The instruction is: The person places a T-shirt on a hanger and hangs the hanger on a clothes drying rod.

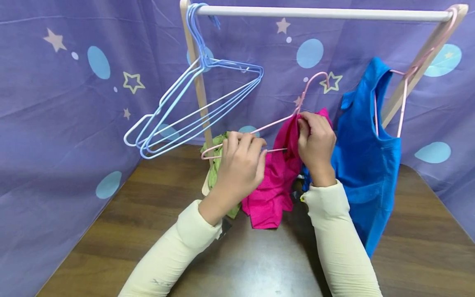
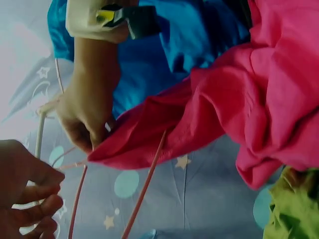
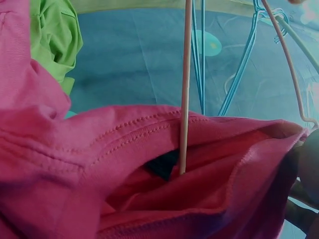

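At the left end of the white rail (image 1: 323, 13), a bunch of blue wire hangers (image 1: 193, 111) hangs tilted, in front of the purple star-printed curtain (image 1: 55, 103). Just right of them, the left hand (image 1: 239, 165) is held above the wooden bench (image 1: 122, 214), its fingers (image 1: 243, 142) curled round the lower bar of a pink wire hanger (image 1: 274, 120). A green garment (image 1: 215, 165) lies bunched behind that hand. The pink hanger's arm runs into the opening of a magenta garment (image 1: 274, 181), which hangs from it down toward the bench. The right hand (image 1: 315, 144) pinches the magenta fabric at the hanger's shoulder, fingers closed on the cloth. Further right, a blue top (image 1: 367, 165) hangs on another pink hanger (image 1: 404, 90) hooked at the rail's right end.
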Available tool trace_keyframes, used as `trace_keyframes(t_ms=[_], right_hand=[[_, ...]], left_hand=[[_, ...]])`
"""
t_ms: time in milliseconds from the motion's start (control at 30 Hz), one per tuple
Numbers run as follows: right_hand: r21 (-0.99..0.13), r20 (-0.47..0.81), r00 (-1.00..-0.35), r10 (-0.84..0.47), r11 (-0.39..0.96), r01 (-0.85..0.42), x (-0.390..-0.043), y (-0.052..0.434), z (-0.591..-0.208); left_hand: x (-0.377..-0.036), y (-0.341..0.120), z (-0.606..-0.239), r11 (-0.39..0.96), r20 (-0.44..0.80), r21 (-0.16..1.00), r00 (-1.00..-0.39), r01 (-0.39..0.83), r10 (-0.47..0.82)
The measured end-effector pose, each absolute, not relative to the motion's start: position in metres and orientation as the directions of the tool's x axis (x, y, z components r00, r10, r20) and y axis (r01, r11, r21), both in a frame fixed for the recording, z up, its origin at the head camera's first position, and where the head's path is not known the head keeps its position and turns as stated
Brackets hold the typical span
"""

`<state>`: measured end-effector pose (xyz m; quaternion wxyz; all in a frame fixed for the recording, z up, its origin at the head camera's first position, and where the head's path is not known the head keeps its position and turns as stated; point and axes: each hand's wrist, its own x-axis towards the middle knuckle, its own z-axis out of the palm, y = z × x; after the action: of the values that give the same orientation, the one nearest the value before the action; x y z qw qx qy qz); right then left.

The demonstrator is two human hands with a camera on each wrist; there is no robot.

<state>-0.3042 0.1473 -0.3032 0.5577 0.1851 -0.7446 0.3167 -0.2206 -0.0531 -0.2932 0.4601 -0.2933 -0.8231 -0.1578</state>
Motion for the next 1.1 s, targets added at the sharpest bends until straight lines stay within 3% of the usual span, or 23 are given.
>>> trace_keyframes(t_ms=[267, 400, 900, 1100], right_hand=[[-0.3, 0.925, -0.374, 0.067, 0.732, -0.611, -0.298, 0.152, -0.298], [-0.28, 0.916, -0.4, 0.021, 0.747, -0.603, -0.296, 0.153, -0.295], [-0.32, 0.899, -0.436, 0.049, 0.753, -0.575, -0.294, 0.155, -0.294], [-0.317, 0.902, -0.429, 0.049, 0.75, -0.581, -0.294, 0.157, -0.293]], left_hand=[[-0.231, -0.031, -0.293, 0.736, 0.625, -0.049, -0.554, 0.675, 0.55], [-0.241, -0.021, -0.292, 0.727, 0.505, -0.082, -0.601, 0.681, 0.62], [-0.272, 0.01, -0.294, 0.666, 0.226, -0.169, -0.63, 0.726, 0.744], [-0.281, 0.02, -0.302, 0.621, 0.143, -0.21, -0.605, 0.755, 0.783]])
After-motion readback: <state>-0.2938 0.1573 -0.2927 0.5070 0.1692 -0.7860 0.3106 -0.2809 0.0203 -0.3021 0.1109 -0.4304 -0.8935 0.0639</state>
